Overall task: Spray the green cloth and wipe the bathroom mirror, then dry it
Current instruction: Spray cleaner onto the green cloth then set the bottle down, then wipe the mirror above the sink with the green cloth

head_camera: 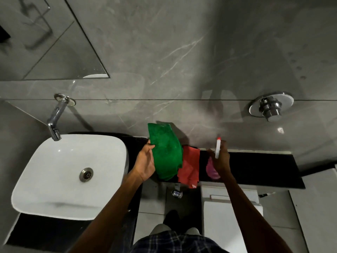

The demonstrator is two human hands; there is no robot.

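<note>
My left hand [145,161] holds up a green cloth [166,152] by its left edge, above the black counter [255,167]. My right hand [219,157] grips a spray bottle [212,168] with a pink body and a white, red-tipped nozzle [218,147]; the hand hides most of the bottle. An orange-red cloth [189,167] lies on the counter between my hands, partly under the green one. The mirror [45,42] hangs on the grey wall at the upper left, above the sink.
A white basin [60,172] with a chrome tap [56,117] sits left of the cloths. A chrome flush valve [269,106] is on the wall at right. A white toilet tank [231,207] stands below the counter.
</note>
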